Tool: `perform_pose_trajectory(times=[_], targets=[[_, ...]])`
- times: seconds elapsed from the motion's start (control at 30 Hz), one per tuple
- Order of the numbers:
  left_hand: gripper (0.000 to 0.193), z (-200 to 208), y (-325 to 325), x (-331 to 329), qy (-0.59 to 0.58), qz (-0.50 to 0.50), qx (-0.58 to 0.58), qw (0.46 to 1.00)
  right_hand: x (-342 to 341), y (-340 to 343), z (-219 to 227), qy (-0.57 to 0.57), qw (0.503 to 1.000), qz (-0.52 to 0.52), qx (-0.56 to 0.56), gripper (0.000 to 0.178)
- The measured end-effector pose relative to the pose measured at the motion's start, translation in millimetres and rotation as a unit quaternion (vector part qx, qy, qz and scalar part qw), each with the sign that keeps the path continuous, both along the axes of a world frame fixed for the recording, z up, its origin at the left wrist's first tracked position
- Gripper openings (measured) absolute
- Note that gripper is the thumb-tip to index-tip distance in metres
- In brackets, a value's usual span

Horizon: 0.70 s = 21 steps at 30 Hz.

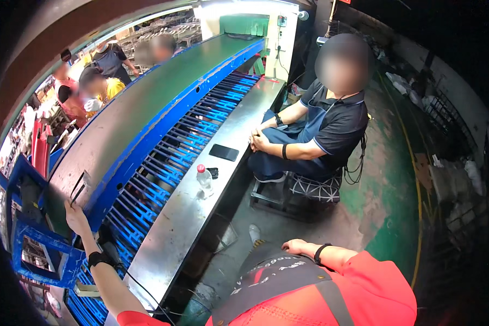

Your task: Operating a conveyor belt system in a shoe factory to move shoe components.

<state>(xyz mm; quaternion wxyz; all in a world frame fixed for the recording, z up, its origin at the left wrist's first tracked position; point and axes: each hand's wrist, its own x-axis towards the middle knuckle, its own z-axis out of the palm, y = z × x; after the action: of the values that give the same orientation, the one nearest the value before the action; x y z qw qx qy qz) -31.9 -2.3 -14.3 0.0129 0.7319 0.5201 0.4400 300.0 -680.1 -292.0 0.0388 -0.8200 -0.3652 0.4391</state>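
My left hand (pixel 77 218) reaches over the near end of the dark green conveyor belt (pixel 100 122). Its fingers are closed on a thin dark strip with a pale edge (pixel 81 185), held at its lower end; the strip's exact kind does not show. A black band circles my left wrist. My right hand (pixel 294 246) rests against the dark apron (pixel 277 277) over my lap, its fingers curled in, and I see nothing in them. A black band is on that wrist too.
Blue rollers (pixel 163 168) run beside the belt. On the metal ledge (pixel 168 239) are a phone (pixel 224 152), a clear bottle (pixel 205 179) with a red cap and a small black item (pixel 213 173). A person (pixel 320 125) sits across the ledge, hands together. Blue frames (pixel 43 252) stand at left.
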Motion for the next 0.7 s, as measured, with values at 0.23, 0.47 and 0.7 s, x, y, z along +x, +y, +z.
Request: perform_pose_trajectory(times=[0.23,0.47,0.7], targets=[[0.027,4.6,0.4,-2.7,-0.004,0.035,0.010,0.999,-10.5,-3.1,8.6,-0.014,1.000,-0.011,-0.007,0.038],[0.031,6.3,-3.5,5.7,0.020,0.122,0.010,0.992,-12.6,-12.0,-3.2,-0.027,0.999,-0.023,0.003,0.037],[0.034,-1.4,-2.4,3.9,0.017,0.106,0.068,0.992,-10.4,-2.7,-2.4,-0.003,0.999,-0.040,0.005,0.040]])
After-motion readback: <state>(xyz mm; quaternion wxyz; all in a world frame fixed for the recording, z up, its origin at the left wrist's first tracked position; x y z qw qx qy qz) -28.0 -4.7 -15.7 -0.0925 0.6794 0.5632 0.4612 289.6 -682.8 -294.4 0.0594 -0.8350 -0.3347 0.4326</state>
